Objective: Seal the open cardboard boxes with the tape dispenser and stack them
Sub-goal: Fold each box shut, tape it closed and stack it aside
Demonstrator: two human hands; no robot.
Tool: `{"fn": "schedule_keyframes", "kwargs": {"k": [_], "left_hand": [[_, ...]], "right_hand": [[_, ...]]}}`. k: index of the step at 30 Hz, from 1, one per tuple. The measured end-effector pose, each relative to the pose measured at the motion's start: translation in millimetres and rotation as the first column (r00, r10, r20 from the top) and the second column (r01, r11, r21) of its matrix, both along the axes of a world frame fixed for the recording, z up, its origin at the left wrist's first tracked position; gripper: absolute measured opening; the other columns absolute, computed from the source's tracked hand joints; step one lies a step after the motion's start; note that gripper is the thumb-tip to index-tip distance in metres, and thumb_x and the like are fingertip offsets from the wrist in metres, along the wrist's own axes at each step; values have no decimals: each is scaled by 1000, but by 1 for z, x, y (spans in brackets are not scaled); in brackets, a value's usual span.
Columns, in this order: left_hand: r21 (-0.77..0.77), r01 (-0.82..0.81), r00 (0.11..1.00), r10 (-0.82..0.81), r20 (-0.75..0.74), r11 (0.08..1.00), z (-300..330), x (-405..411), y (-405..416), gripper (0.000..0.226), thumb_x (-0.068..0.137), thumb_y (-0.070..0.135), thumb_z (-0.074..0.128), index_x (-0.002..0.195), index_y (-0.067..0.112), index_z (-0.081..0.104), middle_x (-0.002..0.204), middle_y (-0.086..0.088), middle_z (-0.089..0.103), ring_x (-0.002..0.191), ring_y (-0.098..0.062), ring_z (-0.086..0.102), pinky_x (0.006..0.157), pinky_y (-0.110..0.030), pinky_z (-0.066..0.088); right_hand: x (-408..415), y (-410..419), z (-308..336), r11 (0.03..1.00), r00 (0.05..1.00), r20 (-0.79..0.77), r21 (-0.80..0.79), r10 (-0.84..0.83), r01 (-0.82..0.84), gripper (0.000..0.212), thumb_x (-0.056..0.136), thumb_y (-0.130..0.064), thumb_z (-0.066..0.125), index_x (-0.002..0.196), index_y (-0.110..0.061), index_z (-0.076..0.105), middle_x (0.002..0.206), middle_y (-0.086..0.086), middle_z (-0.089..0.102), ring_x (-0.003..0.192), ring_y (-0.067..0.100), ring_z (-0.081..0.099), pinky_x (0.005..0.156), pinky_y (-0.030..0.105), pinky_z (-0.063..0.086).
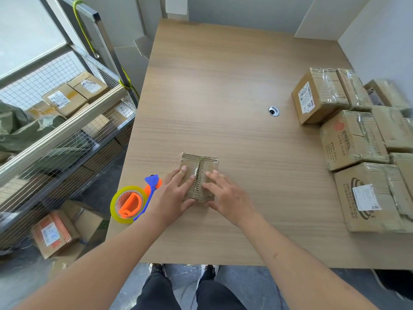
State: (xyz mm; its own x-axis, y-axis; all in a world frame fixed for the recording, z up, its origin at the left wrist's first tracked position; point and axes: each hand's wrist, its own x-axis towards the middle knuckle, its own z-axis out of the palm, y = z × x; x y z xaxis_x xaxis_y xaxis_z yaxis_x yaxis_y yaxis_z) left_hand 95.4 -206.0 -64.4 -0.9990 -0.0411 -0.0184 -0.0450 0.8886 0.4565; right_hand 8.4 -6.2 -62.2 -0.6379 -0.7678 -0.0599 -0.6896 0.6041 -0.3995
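Observation:
A small cardboard box [201, 163] lies on the wooden table [223, 86] near its front edge, both top flaps folded down and meeting at a middle seam. My left hand [172, 195] presses flat on the left flap, its thumb against the near side. On the right flap rests my right hand [225, 196], fingers straight, thumb at the near edge. An orange and blue tape dispenser [131, 201] with a yellowish tape roll lies at the table's left edge, just left of my left hand.
Several taped cardboard boxes [355, 139] crowd the table's right side. A cable hole [274, 111] sits in the tabletop. A wire-mesh cart [67, 121] with more boxes stands to the left, and boxes [53, 231] lie on the floor beneath it.

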Motion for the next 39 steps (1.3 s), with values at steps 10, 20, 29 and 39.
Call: {"fn": "schedule_keyframes", "kwargs": {"k": [10,20,29,39], "left_hand": [[28,137,990,-136,-40,990,-1,9,-33,60,84,21,85,139,13,64,155,-11,48,142,-35,46,109,-49,48],[99,104,995,-103,-12,990,-2,9,-33,58,87,14,81,141,17,62,159,-5,42,149,-29,37,114,-47,44],[142,37,999,-37,-4,989,-2,6,-23,57,86,24,83,139,17,64,158,-5,44,150,-29,35,115,-45,41],[48,137,990,-134,-53,989,1,7,-26,47,80,24,88,124,14,75,143,-10,61,141,-46,44,111,-53,45]], "right_hand": [[3,4,-8,995,997,-74,-96,-31,24,51,77,-14,85,125,-18,71,148,3,56,141,23,49,93,44,59],[-16,8,-5,997,996,85,-80,12,-6,57,77,-3,83,129,-24,71,151,0,52,144,22,43,99,43,55],[10,4,-14,929,947,111,-186,-303,319,64,75,9,77,130,-23,71,114,4,60,90,20,62,79,36,57],[23,-6,-9,701,684,257,-33,-682,712,51,91,-10,66,140,-25,62,113,6,76,105,24,72,94,36,54]]}}
